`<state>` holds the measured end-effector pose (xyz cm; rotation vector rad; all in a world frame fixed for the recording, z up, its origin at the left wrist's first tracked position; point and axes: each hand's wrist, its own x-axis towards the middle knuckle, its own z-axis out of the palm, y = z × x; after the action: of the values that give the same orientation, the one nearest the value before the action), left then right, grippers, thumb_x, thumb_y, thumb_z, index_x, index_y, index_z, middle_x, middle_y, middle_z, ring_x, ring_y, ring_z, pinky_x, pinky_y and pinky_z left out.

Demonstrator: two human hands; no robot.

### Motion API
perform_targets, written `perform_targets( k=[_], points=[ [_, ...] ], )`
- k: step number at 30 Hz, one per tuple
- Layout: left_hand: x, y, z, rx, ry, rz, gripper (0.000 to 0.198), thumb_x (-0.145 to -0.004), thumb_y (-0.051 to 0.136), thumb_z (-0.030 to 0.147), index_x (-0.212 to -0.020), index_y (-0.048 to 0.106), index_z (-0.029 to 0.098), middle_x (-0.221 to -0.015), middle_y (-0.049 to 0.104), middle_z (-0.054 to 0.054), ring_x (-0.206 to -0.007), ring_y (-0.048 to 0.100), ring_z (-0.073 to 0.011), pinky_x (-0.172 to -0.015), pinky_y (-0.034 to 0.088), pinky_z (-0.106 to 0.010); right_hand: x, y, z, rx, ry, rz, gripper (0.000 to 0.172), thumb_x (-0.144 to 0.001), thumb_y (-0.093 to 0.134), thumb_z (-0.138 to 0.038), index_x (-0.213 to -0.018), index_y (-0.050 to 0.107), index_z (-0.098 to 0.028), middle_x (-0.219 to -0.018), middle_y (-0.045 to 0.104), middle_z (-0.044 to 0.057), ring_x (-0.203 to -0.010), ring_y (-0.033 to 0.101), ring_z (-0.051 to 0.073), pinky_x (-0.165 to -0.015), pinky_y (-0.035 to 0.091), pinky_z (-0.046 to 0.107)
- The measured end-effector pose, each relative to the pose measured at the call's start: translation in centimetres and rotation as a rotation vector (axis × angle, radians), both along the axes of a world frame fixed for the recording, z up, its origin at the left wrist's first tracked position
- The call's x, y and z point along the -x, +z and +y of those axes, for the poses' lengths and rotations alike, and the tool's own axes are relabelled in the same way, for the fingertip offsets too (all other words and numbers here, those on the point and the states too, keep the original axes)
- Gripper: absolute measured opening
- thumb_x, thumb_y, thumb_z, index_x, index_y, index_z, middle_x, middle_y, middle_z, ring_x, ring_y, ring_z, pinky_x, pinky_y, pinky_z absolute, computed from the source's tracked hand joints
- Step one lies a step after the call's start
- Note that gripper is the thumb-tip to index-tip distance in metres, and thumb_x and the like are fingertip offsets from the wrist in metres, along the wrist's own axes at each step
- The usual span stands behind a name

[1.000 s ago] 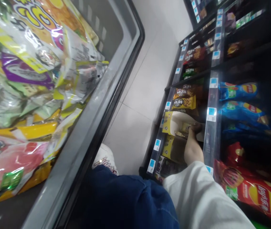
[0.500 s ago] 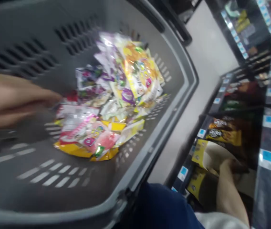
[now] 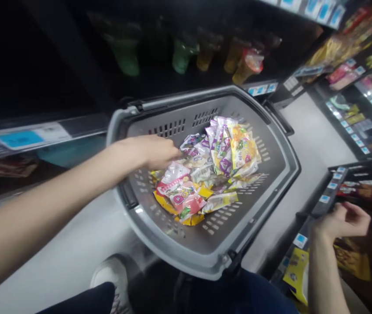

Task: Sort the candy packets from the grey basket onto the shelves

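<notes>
A grey plastic shopping basket sits in front of me on the pale floor, with a heap of colourful snack packets in its bottom. My left hand reaches into it from the left. Its fingers are pressed together with their tips on the packets at the heap's left edge. I cannot make out whether they grip one. My right hand hovers at the lower right by the front edge of a dark shelf. It is loosely curled, fingers apart, with nothing in it.
Dark store shelves surround the spot. Behind the basket stand green and orange cups. On the right, shelves hold snack packs behind blue price tags. A yellow carton lies below my right wrist. My white shoe and blue trousers are at the bottom.
My head has turned from the right-hand shelf to the basket. My right hand has come out of the yellow carton on the shelf. My left hand has reached onto the packets.
</notes>
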<state>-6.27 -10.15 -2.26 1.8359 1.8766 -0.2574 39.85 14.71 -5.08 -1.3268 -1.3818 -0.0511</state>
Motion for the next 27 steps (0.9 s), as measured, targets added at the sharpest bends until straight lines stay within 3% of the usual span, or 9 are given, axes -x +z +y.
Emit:
perform_targets(
  k=[3,5,10,13,15,17,20,24,27],
  points=[
    [-0.2,0.6,-0.2,-0.023,0.035,-0.007,0.034,-0.09,0.051,0.028,-0.116,0.072,0.021,-0.1,0.073,-0.013,-0.083,0.066,-0.0247,-0.079,0.048,-0.038,5.9,3.1,-0.4,-0.36,0.262,0.204,0.012,-0.057,0.061,-0.023,-0.06,0.05,-0.027,-0.067,0.055,0.002,-0.073,0.065,0.026,-0.08,0.052,0.049],
    [-0.4,1.0,-0.3,-0.026,0.052,-0.002,0.034,-0.088,0.052,0.026,-0.116,0.073,0.022,-0.102,0.074,-0.012,-0.086,0.067,-0.0251,-0.082,0.048,-0.038,9.6,5.1,-1.4,-0.359,0.461,0.193,0.013,-0.059,0.067,-0.021,-0.059,0.056,-0.025,-0.066,0.057,0.001,-0.069,0.063,0.023,-0.076,0.053,0.046],
    [-0.8,1.9,-0.3,-0.025,0.069,0.007,0.037,-0.086,0.056,0.021,-0.119,0.073,0.023,-0.105,0.075,-0.012,-0.09,0.068,-0.0246,-0.083,0.05,-0.037,17.7,9.0,-5.3,-0.155,0.979,-0.115,0.005,-0.078,0.072,-0.022,-0.076,0.068,-0.022,-0.079,0.068,0.004,-0.08,0.066,0.021,-0.079,0.053,0.04],
    [-0.6,2.1,-0.4,-0.029,0.062,0.002,0.038,-0.086,0.057,0.021,-0.121,0.073,0.021,-0.107,0.074,-0.016,-0.09,0.069,-0.0286,-0.082,0.051,-0.041,22.8,10.6,-7.5,0.085,1.314,-0.582,0.011,-0.091,0.062,-0.024,-0.094,0.072,-0.022,-0.096,0.073,0.006,-0.092,0.068,0.02,-0.086,0.053,0.037],
    [-0.4,2.2,-0.5,-0.049,0.049,-0.014,0.038,-0.087,0.056,0.022,-0.122,0.072,0.019,-0.108,0.074,-0.019,-0.09,0.07,-0.0309,-0.081,0.052,-0.043,26.6,10.7,-8.6,0.269,1.477,-0.954,0.019,-0.095,0.057,-0.028,-0.104,0.073,-0.023,-0.105,0.073,0.006,-0.098,0.068,0.021,-0.091,0.052,0.035],
    [-0.3,2.2,-0.6,-0.06,0.051,-0.029,0.037,-0.087,0.057,0.023,-0.12,0.073,0.017,-0.11,0.073,-0.02,-0.091,0.07,-0.0315,-0.08,0.052,-0.042,30.4,9.5,-9.4,0.423,1.603,-1.29,0.024,-0.096,0.056,-0.032,-0.111,0.072,-0.023,-0.109,0.074,0.006,-0.099,0.069,0.022,-0.091,0.051,0.033],
    [-0.2,2.3,-0.5,-0.04,0.077,-0.044,0.034,-0.088,0.057,0.023,-0.117,0.073,0.016,-0.112,0.073,-0.02,-0.092,0.07,-0.0309,-0.08,0.053,-0.04,34.7,5.4,-10.3,0.537,1.625,-1.655,0.029,-0.095,0.058,-0.033,-0.116,0.072,-0.018,-0.104,0.076,0.009,-0.091,0.071,0.023,-0.083,0.05,0.031],
    [-0.2,2.7,-0.4,0.009,0.056,-0.05,0.034,-0.089,0.053,0.02,-0.115,0.074,0.015,-0.113,0.074,-0.019,-0.097,0.071,-0.032,-0.081,0.055,-0.041,36.1,-1.4,-11.4,0.529,1.558,-1.698,0.031,-0.097,0.052,-0.031,-0.113,0.072,-0.014,-0.106,0.075,0.014,-0.093,0.071,0.025,-0.081,0.049,0.029],
    [0.1,2.9,-0.2,0.063,0.062,-0.057,0.038,-0.091,0.05,0.021,-0.121,0.072,0.016,-0.116,0.073,-0.019,-0.097,0.071,-0.0323,-0.079,0.056,-0.04,35.3,-4.5,-12.1,0.507,1.561,-1.736,0.035,-0.096,0.053,-0.029,-0.123,0.067,-0.011,-0.125,0.068,0.019,-0.105,0.069,0.028,-0.085,0.049,0.031]
  ],
)
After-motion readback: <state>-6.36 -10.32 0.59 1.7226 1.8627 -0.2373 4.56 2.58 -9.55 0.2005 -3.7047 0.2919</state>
